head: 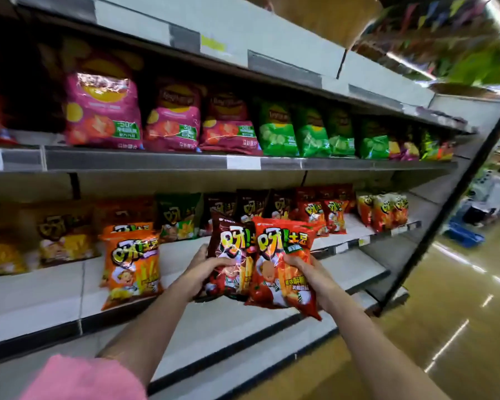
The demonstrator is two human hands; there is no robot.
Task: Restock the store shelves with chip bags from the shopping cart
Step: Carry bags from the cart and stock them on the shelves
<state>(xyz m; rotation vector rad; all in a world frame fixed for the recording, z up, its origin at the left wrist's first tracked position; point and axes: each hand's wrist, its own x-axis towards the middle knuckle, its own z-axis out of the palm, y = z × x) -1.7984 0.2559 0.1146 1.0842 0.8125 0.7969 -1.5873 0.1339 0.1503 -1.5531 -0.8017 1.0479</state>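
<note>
My left hand (204, 269) grips a dark brown chip bag (231, 255) by its lower left side. My right hand (303, 269) grips a red chip bag (277, 255) by its lower right part. Both bags are upright, side by side, held in front of the middle shelf (55, 287). An orange chip bag (130, 267) stands on that shelf just left of my left hand. The shopping cart is out of view.
More brown, green and red bags line the back of the middle shelf. The upper shelf (243, 163) carries pink (103, 111) and green (277, 131) chip bags. A lower shelf (214, 327) juts out beneath my arms. The shiny aisle floor (459, 313) and a blue crate (463, 235) lie right.
</note>
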